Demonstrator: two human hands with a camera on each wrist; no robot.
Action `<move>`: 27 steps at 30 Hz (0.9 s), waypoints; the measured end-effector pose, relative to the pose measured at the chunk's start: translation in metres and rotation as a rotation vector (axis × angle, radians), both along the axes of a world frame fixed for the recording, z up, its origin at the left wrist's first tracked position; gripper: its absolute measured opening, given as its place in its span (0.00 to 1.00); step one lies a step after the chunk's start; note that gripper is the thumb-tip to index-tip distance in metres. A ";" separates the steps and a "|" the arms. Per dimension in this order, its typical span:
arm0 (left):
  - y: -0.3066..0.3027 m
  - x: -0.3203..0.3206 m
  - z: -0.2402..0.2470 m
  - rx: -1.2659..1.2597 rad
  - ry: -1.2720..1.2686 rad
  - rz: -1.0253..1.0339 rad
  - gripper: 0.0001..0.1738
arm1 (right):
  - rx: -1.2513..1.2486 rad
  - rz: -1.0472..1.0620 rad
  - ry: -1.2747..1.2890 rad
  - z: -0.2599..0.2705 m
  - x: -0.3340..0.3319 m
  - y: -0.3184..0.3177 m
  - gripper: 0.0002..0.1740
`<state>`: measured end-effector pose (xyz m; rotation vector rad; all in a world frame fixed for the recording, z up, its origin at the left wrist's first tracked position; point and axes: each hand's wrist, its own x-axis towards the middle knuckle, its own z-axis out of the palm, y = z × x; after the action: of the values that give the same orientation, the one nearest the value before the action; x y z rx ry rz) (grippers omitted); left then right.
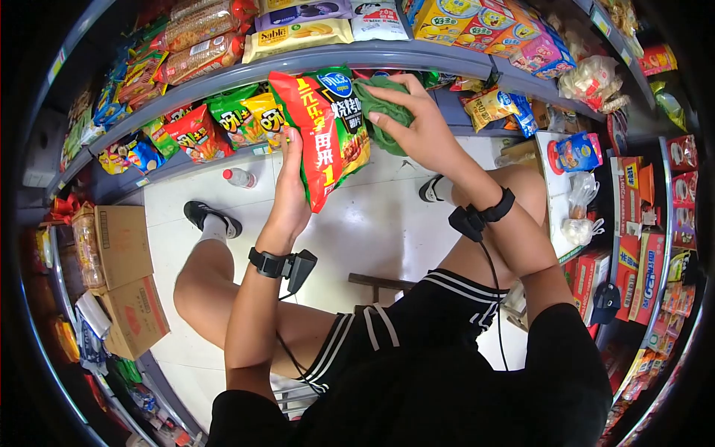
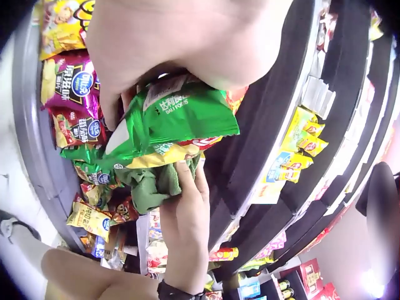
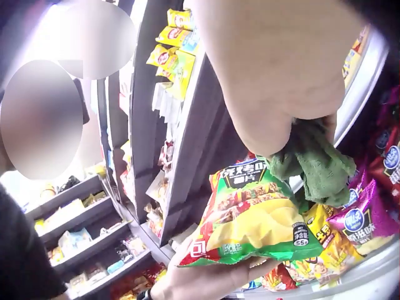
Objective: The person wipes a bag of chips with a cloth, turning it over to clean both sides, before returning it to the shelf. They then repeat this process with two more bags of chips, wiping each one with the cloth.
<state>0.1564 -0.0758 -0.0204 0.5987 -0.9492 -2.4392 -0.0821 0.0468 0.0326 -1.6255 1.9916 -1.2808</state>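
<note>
A red and green chip bag (image 1: 322,138) is held up in front of the lower shelf, gripped at its side by my left hand (image 1: 289,190). My right hand (image 1: 417,123) holds a crumpled green cloth (image 1: 386,112) against the bag's upper right side. In the left wrist view the bag's green back (image 2: 181,115) shows, with the cloth (image 2: 153,187) beneath it. The right wrist view has the bag's printed front (image 3: 250,212) facing up, my left hand (image 3: 206,278) under it, and the cloth (image 3: 312,162) hanging from my right hand (image 3: 281,75).
Snack bags (image 1: 199,134) line the lower shelf, with packaged biscuits (image 1: 298,37) above. A plastic bottle (image 1: 240,177) lies on the floor. Cardboard boxes (image 1: 123,246) stand at the left, and a white surface with a blue packet (image 1: 579,153) is at the right.
</note>
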 end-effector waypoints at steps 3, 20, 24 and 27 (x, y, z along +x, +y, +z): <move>0.000 -0.001 0.009 -0.150 -0.131 0.081 0.44 | 0.003 -0.025 0.069 -0.007 0.008 0.001 0.28; -0.005 -0.010 0.006 -0.369 -0.311 0.143 0.44 | 0.014 0.011 0.163 0.003 0.026 0.006 0.28; -0.003 -0.011 0.004 -0.505 -0.304 0.159 0.50 | -0.061 0.001 0.250 0.012 0.035 0.006 0.28; -0.001 -0.010 -0.010 -0.626 -0.229 0.164 0.51 | -0.097 0.106 0.319 0.013 0.046 0.006 0.32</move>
<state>0.1469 -0.0772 -0.0307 0.6914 -1.5934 -1.8075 -0.0359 0.0532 0.0453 -2.0641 2.0077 -1.1547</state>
